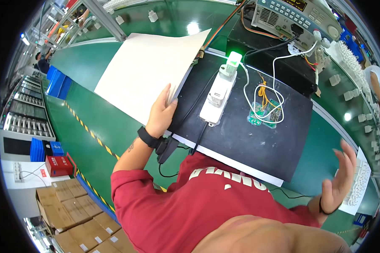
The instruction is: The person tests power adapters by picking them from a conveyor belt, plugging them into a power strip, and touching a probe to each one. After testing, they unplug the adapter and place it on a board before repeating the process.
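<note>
Left hand closed on the near right edge of a large white sheet, thumb on top, fingers hidden under it, a black band on the wrist. Sheet lifted and tilted, spread out to the far left over the green conveyor belt, its right edge just overlapping the left edge of the black mat. Right hand open and empty, fingers spread and slightly curled, raised in the air to the near right, well apart from the mat and touching nothing; a thin dark band on that wrist. On the mat, in the middle, a long white power strip lying lengthwise from near to far, with a white adapter plugged in at its far end, glowing green on top. Just right of the strip, a small green circuit board under loops of white and orange wire. Black cable running from the strip's near end off the near edge of the mat. Far right, behind the mat, a grey bench instrument with rows of buttons and a knob. Further right, along the belt, rows of small white plugs. Near left, on the floor, stacked cardboard boxes and a red box. Red shirt filling the near centre.
</note>
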The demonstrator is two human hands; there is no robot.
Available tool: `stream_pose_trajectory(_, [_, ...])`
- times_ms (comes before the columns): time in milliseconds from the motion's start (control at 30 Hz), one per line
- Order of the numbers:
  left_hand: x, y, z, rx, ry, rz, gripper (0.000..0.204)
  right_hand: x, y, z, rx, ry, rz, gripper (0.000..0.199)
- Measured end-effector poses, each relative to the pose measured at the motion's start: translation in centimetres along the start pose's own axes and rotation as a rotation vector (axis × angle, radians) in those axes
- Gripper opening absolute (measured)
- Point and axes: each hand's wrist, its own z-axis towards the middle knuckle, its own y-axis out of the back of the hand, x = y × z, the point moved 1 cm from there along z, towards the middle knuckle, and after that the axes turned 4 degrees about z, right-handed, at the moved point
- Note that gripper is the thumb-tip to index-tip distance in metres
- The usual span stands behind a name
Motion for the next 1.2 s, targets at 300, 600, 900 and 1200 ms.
stream_pose_trajectory(300, [-2.3,1.7,2.1,0.395,-0.377,0.655,0.052,0.5,-11.0,8.6,0.54,0.192,0.165,0.033])
stream_pose_trajectory(600, [-7.2,-3.3,12.3,0.484,-0.455,1.059,0.045,1.8,-11.1,11.1,0.551,0.344,0.416,0.037])
stream_pose_trajectory(900, [-4.4,-8.0,16.6,0.4,0.021,1.334,0.045,-1.1,-8.8,11.3,0.562,0.566,0.626,0.043])
stream_pose_trajectory(1200, [-3.9,-9.7,16.0,0.084,-0.551,2.218,0.036,-2.4,-6.2,10.2,0.455,0.637,0.581,0.042])
